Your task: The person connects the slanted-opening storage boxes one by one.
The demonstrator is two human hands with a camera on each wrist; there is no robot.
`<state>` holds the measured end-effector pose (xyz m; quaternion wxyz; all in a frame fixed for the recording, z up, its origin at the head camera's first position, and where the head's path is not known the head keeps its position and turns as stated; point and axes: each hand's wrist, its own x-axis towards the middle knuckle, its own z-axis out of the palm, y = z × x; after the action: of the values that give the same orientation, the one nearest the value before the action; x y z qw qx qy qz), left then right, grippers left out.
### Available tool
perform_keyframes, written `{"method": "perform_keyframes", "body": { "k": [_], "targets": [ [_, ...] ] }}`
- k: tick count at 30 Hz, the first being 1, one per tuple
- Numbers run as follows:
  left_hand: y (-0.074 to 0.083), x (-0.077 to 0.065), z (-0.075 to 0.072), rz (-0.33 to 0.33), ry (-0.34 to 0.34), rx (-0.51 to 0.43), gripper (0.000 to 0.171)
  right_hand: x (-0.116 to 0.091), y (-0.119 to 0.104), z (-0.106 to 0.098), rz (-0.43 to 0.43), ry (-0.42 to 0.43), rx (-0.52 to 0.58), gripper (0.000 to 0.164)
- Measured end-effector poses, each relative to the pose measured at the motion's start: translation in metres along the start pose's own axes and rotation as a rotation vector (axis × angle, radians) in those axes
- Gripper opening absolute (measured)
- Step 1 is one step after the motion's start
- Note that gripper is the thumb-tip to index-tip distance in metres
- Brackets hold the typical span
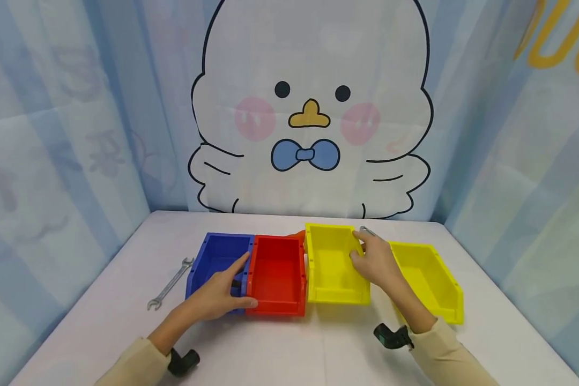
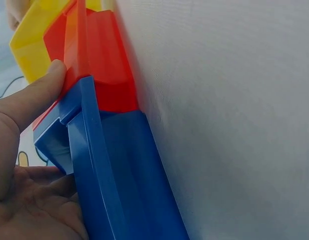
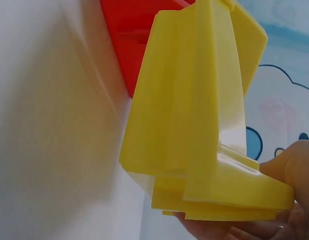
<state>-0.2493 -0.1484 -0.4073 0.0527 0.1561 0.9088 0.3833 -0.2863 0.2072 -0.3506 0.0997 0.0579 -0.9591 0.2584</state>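
Four open-front plastic bins stand side by side in the head view. My left hand (image 1: 217,297) spans the blue bin (image 1: 222,252) and the red bin (image 1: 276,273). Its index finger lies along their adjoining walls, and the thumb touches the red bin's front; the other fingers are partly hidden by the blue bin. My right hand (image 1: 376,260) grips the right wall of a yellow bin (image 1: 338,268), holding it raised off the table beside the red one. In the right wrist view this yellow bin (image 3: 174,110) hangs tilted, with fingers around its wall.
A second yellow bin (image 1: 427,279) sits to the right, under the right forearm. One open-ended wrench (image 1: 171,284) lies left of the blue bin. Behind the right hand, part of a metal tool (image 1: 366,230) shows. Something orange (image 1: 296,234) peeks out behind the red bin.
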Motion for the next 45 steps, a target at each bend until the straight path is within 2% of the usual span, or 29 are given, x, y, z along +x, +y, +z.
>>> {"method": "perform_keyframes", "body": {
  "k": [7, 13, 16, 19, 24, 30, 35, 37, 45],
  "targets": [
    [-0.002, 0.003, -0.001, 0.003, 0.001, 0.008, 0.114, 0.002, -0.008, 0.001, 0.044, 0.053, -0.046, 0.060],
    [-0.001, 0.001, -0.003, 0.010, -0.001, 0.008, 0.114, 0.008, -0.021, 0.006, -0.048, 0.161, -0.119, 0.059],
    [-0.001, 0.000, -0.002, 0.009, -0.002, 0.008, 0.114, 0.009, -0.028, 0.012, -0.103, 0.160, -0.136, 0.059],
    [-0.002, 0.000, 0.000, 0.011, -0.002, 0.003, 0.114, 0.009, -0.035, 0.020, -0.161, 0.101, -0.061, 0.056],
    [-0.005, 0.003, 0.002, -0.001, 0.004, -0.001, 0.114, 0.008, -0.044, 0.032, -0.198, -0.055, 0.157, 0.053],
    [-0.007, 0.004, 0.002, -0.009, 0.006, 0.008, 0.115, 0.009, -0.045, 0.046, -0.118, -0.181, 0.326, 0.056],
    [-0.007, 0.003, 0.002, -0.011, 0.006, 0.012, 0.115, 0.008, -0.044, 0.050, -0.029, -0.202, 0.449, 0.052],
    [-0.006, 0.002, 0.002, -0.014, 0.006, 0.011, 0.115, 0.008, -0.044, 0.051, -0.015, -0.202, 0.462, 0.052],
    [-0.006, 0.001, 0.001, 0.005, 0.009, 0.020, 0.114, 0.009, -0.046, 0.053, -0.029, -0.194, 0.488, 0.050]
  ]
}}
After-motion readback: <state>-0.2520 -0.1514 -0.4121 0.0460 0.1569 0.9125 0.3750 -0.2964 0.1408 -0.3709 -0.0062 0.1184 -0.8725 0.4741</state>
